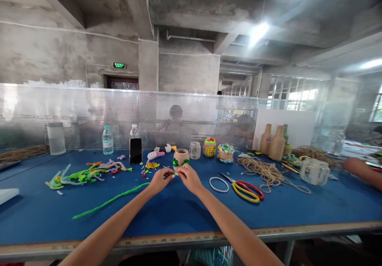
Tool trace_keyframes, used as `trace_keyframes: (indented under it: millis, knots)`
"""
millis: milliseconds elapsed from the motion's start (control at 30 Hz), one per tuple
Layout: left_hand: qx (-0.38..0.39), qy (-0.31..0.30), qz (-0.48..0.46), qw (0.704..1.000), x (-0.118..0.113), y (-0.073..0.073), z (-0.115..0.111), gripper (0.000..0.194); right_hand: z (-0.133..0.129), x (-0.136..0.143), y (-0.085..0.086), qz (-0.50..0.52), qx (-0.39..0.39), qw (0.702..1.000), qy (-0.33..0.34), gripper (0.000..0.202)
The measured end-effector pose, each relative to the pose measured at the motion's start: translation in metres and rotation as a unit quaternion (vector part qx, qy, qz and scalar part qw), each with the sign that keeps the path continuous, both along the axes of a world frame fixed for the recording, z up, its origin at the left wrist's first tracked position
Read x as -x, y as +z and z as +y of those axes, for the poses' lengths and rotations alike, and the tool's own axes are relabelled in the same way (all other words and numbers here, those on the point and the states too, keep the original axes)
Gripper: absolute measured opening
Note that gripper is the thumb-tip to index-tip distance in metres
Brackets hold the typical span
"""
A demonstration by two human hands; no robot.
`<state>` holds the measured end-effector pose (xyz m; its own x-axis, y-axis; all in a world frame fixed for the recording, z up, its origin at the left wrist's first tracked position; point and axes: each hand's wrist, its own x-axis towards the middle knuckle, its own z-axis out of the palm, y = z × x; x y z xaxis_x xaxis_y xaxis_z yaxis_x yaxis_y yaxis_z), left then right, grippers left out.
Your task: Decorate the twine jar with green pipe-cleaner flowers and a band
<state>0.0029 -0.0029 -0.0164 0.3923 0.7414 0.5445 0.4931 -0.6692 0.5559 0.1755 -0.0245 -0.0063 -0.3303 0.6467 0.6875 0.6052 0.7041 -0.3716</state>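
My left hand [161, 179] and my right hand [188, 177] meet at the middle of the table, fingertips pinched together. Between them shows a small pale green piece [175, 174], mostly covered by the fingers. A long bright green fuzzy strand [110, 201], like a pipe cleaner, runs from the lower left up to my left wrist; whether it continues into the fingers is hidden. Right behind the fingertips stands a twine-wrapped jar [180, 155] with dark green decoration on its front. I cannot tell whether the fingers touch it.
Scissors [246, 190] and a white ring [219, 185] lie right of my hands, before loose twine [262, 169]. Coloured strands [89, 173] are heaped left. A phone [135, 150], decorated jars [209, 147] and wrapped bottles [277, 143] stand behind. Another person's arm [362, 170] rests far right.
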Motion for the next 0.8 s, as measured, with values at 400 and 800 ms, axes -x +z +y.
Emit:
trace_keyframes:
  millis: [400,800]
  knots:
    - [-0.040,0.022,-0.023,0.999,0.001,0.000,-0.003,0.012,0.016,0.001,-0.009,0.070,0.190,0.978,0.043,0.019]
    - [-0.186,0.006,0.109,0.976,0.000,0.005,-0.016,0.016,0.020,-0.010,-0.014,0.116,0.387,0.910,0.093,0.025]
